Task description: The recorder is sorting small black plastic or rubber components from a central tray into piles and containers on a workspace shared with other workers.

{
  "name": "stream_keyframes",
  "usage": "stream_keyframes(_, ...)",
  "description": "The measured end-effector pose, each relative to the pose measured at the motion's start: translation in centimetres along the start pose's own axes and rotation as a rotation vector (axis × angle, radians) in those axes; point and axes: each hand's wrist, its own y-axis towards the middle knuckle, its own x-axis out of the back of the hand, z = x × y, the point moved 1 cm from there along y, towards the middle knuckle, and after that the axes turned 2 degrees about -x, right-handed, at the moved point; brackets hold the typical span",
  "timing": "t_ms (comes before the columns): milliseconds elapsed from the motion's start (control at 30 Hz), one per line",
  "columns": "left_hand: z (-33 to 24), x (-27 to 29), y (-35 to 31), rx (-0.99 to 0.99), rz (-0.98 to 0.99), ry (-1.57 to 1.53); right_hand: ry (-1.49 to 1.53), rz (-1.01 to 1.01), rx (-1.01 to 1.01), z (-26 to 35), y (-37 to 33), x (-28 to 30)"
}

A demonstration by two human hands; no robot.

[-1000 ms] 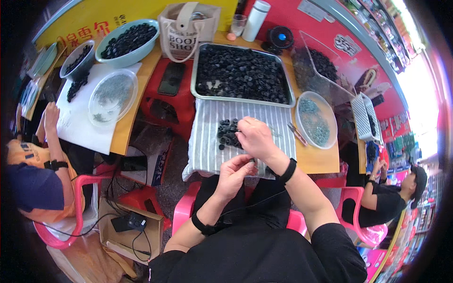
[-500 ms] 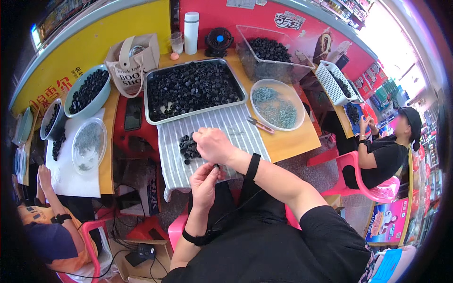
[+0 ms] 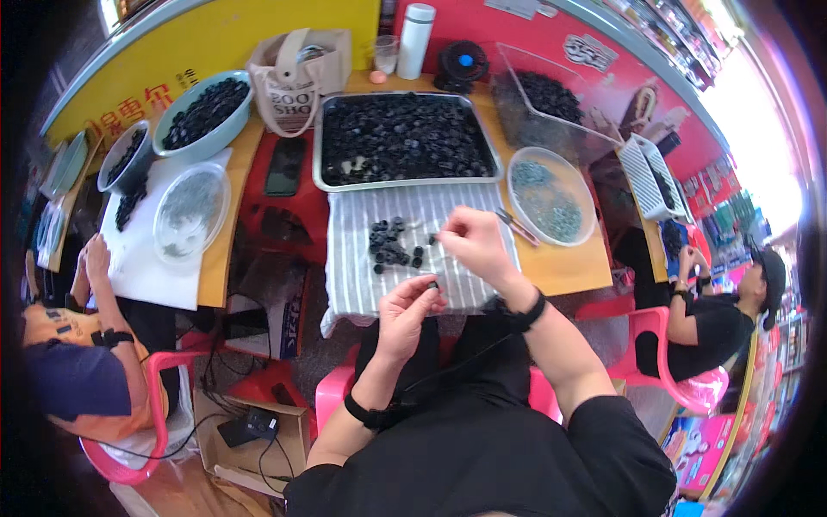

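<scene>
My left hand [image 3: 407, 317] is low over the near edge of a grey-and-white striped cloth [image 3: 345, 289], its thumb and finger pinching a small black round plastic part [image 3: 433, 284]. Farther up and to the right, my right hand [image 3: 479, 248] has its fingers drawn together. Just off its fingertips is another small black part [image 3: 432, 239]; I cannot tell whether it is held or lies on the cloth. Left of both hands, a loose group of black parts [image 3: 392, 248] rests on the cloth. Behind the cloth stands a metal tray [image 3: 409, 183] heaped with the same parts.
Right of the cloth are a round tub [image 3: 594, 220] of small silvery pieces and a pink-handled tool [image 3: 522, 231]. A clear bin [image 3: 551, 129], fan [image 3: 463, 65], white bottle [image 3: 417, 41] and cloth bag [image 3: 297, 82] line the back. People sit working at both sides.
My right hand has moved right, away from the loose black parts. My left hand has shifted slightly right, still pinching its part. The whole view has swung, with the table appearing farther right.
</scene>
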Motion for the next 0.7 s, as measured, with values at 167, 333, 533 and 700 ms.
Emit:
stream_keyframes(167, -0.2, 0.4, -0.4, -0.001, -0.012, -0.011, -0.260, 0.245, -0.088, -0.2, -2.9, 3.2)
stream_keyframes(333, -0.4, 0.2, -0.4, 0.012, -0.018, -0.007, -0.281, 0.201, -0.026, -0.8, -3.3, 1.7)
stream_keyframes(533, -0.4, 0.2, -0.2, 0.036, -0.007, -0.004, 0.344, 0.292, -0.326, -2.2, -3.4, 1.3)
stream_keyframes(700, -0.5, 0.2, -0.2, 0.029, -0.004, 0.018, 0.481, 0.221, -0.405, -1.3, -4.4, 0.7)
